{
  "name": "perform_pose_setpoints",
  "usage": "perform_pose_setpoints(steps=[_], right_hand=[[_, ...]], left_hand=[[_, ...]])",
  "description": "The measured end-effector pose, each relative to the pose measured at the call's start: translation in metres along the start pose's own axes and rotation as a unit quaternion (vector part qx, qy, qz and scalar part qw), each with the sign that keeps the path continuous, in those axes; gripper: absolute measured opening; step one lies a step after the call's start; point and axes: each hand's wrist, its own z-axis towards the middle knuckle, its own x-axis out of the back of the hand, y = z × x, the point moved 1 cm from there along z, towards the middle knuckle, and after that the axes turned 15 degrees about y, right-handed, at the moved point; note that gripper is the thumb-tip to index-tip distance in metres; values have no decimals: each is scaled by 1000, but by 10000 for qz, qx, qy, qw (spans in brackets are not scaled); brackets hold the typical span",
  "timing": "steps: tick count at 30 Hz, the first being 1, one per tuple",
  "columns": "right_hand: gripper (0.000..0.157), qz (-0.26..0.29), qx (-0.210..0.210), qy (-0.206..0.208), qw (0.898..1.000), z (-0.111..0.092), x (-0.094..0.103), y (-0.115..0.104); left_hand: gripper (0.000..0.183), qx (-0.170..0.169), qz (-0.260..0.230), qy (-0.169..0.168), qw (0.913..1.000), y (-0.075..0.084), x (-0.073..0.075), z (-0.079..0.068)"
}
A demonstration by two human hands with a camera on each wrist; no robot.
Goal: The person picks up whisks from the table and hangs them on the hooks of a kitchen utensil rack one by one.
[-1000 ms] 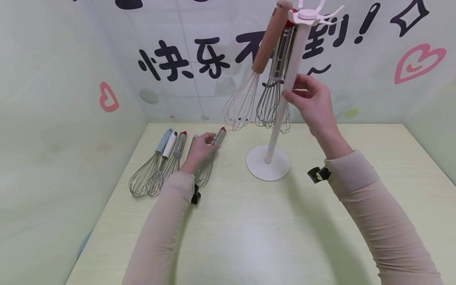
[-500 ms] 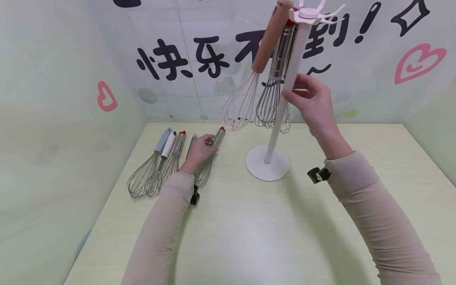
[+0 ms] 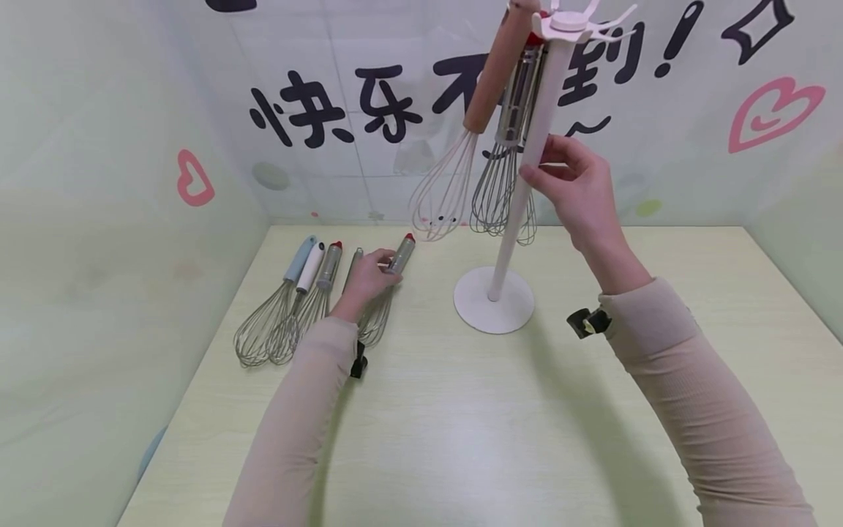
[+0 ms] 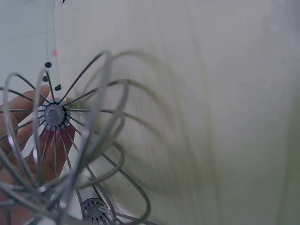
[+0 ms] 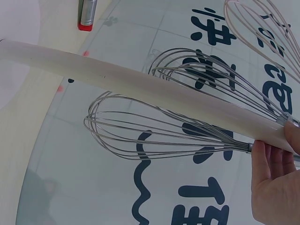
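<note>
Head view: L hand (image 3: 370, 277) pinches a red-tipped whisk (image 3: 402, 254) by the handle, nr back of the table (image 3: 435, 432); a blue-handled whisk (image 3: 300, 258) & a white-handled whisk (image 3: 311, 269) lie further L. R hand (image 3: 582, 187) pinches the white stand (image 3: 513, 227) partway up its pole; a brown-handled whisk (image 3: 492, 86) & a metal whisk (image 3: 513, 110) hang nr its top.

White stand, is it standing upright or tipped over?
Upright: the stand has its round base flat on the table, and the right hand holds its pole.
</note>
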Motion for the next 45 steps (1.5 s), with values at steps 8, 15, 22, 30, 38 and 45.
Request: perform_pose_setpoints(steps=[8, 15, 22, 30, 38, 45], right_hand=[[37, 83, 9, 12, 10000, 0, 0, 0], [37, 41, -29, -11, 10000, 1, 0, 0], [37, -14, -5, 9, 10000, 1, 0, -1], [37, -16, -45, 15, 10000, 0, -1, -1], [38, -109, -27, 2, 9999, 0, -1, -2], [37, -104, -7, 2, 9999, 0, -1, -1]], left_hand=[[56, 42, 85, -57, 9999, 0, 0, -1], [54, 131, 135, -106, 9998, -1, -1, -2], [53, 132, 143, -55, 9998, 0, 0, -3], [53, 184, 121, -17, 9998, 2, 1, -5], [54, 319, -53, 120, 9994, 0, 4, -2], [55, 258, -412, 207, 9986, 8, 16, -4]])
